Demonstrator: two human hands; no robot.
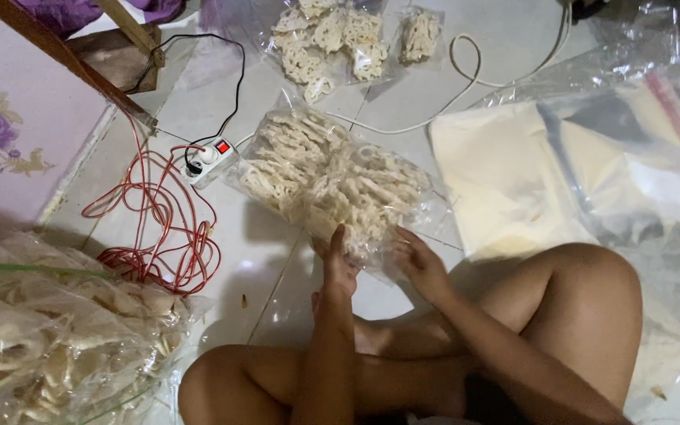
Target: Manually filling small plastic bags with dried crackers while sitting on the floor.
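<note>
Nearby, red cord point(155, 228) beside cracker bag point(332, 177)

Just 1 view: a head-worn camera looks steeply down from close above a seated person's lap at the tiled floor point(277, 275), the top of the frame facing forward, away from the body.
</note>
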